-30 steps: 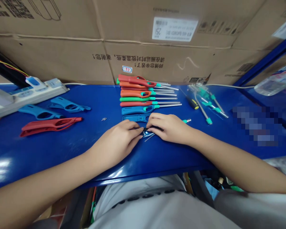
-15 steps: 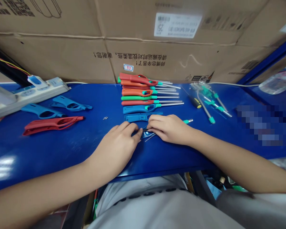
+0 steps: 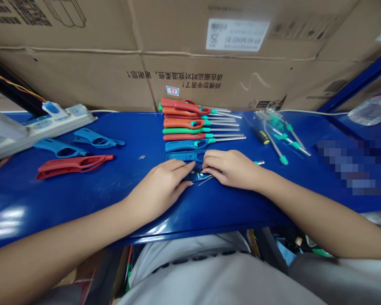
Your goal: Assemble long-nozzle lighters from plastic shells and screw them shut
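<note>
My left hand (image 3: 160,188) and my right hand (image 3: 231,168) meet at the middle of the blue table (image 3: 120,195). Both sets of fingers are closed on a blue lighter half-shell (image 3: 186,156) and small clear and metal inner parts (image 3: 203,176) lying between them. A green-tipped metal tube (image 3: 258,162) sticks out to the right from under my right hand. Just behind my hands lies a row of assembled long lighters (image 3: 190,123) in red, orange, green and blue.
Blue and red empty handle shells (image 3: 73,154) lie at the left, near a white power strip (image 3: 38,125). A screwdriver (image 3: 260,136) and loose green-tipped tubes (image 3: 281,135) lie at the right. Small screws (image 3: 142,157) rest mid-table. Cardboard boxes (image 3: 190,51) wall the back.
Both hands stay together on the blue shell; the fingers have shifted slightly and the green-tipped tube sticks out a little farther right.
</note>
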Demonstrator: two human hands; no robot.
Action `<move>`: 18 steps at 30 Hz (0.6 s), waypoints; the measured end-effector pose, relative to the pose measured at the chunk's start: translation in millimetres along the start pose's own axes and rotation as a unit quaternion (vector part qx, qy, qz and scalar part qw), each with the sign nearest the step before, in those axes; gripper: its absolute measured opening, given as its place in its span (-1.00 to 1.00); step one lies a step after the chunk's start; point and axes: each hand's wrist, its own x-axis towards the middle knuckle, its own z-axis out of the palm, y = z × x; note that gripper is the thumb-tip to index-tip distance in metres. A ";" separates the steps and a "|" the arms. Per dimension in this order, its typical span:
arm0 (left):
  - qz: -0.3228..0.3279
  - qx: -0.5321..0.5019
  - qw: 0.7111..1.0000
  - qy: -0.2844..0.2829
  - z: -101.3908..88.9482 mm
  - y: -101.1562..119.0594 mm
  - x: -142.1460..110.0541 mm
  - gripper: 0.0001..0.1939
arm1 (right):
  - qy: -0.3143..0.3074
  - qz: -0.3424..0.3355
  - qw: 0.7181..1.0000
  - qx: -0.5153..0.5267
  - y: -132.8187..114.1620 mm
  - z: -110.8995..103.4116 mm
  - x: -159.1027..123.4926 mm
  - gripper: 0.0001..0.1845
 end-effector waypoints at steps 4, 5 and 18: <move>0.015 -0.020 1.000 -0.008 -0.2 -1.2 1.6 -0.62 | 0.003 -0.012 1.000 0.007 0.9 0.4 0.4 -0.83; 0.019 -0.017 1.000 -0.016 -0.9 -0.8 1.9 -0.63 | 0.000 -0.010 1.000 0.000 0.7 0.1 0.6 -0.83; 0.024 0.057 0.994 -0.088 -6.2 8.3 4.0 -0.66 | -0.032 0.028 0.999 -0.030 2.2 -11.5 -2.5 -0.85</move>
